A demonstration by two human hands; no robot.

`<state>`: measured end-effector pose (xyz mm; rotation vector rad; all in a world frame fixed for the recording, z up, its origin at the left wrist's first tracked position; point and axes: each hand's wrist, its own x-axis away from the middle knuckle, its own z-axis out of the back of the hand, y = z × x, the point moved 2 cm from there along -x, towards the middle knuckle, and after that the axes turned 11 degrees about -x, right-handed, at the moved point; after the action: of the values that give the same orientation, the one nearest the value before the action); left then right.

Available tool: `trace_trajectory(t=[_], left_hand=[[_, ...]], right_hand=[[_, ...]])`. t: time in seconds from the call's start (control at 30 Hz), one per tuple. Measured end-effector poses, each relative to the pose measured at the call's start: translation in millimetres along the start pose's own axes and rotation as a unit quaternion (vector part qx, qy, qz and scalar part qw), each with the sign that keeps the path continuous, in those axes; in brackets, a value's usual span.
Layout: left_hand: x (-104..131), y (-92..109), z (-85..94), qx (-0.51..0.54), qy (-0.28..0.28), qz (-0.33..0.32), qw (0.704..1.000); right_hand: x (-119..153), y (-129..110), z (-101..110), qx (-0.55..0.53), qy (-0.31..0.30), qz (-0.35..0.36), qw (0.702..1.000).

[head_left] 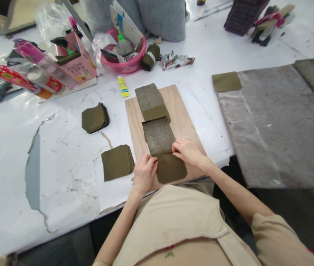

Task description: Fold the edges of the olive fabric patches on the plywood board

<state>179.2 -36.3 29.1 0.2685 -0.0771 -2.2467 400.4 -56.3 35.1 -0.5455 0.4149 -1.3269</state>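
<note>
An olive fabric piece (171,168) lies at the near end of a wooden board (186,122). My left hand (144,170) pinches its upper left corner, and my right hand (188,150) pinches the upper right corner. That upper edge meets a grey, rough-textured piece (159,137). Farther up the board is another textured piece (149,96) with an olive strip along its near edge. Left of the board sit two stacks of olive fabric pieces, a nearer stack (117,162) and a farther stack (94,118).
A yellow glue tube (123,87) lies beyond the board. Behind it stand a pink basket (123,67) of tools, a pink box (78,68) and bottles (39,61). At right, a large grey sheet (279,122) carries one olive piece (227,81). The white table covering is torn at left.
</note>
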Motion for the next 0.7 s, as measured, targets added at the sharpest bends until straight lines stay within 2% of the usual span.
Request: trace_trajectory(t=[0.1,0.2,0.37,0.47,0.6,0.7], left_hand=[[-5,3,2.4,0.004,0.004,-0.006,1.0],[-13,12,1.8,0.008,0.001,-0.04,0.999],[-30,25,-1.3,0.023,-0.029,-0.093,0.995],[-34,24,-0.7,0.071,-0.058,-0.083,0.992],[-31,18,0.3,0.183,-0.095,-0.042,0.978],[-29,15,-0.1,0.257,-0.11,0.008,0.96]], right_hand=[[4,-9,3,0.015,0.018,0.033,0.999],[12,-15,7,-0.02,0.041,0.047,0.998],[21,-6,11,-0.105,0.1,0.021,0.989],[23,5,10,-0.126,0.087,-0.015,0.988],[23,16,5,-0.18,0.054,-0.036,0.981],[23,24,4,-0.208,0.071,-0.055,0.974]])
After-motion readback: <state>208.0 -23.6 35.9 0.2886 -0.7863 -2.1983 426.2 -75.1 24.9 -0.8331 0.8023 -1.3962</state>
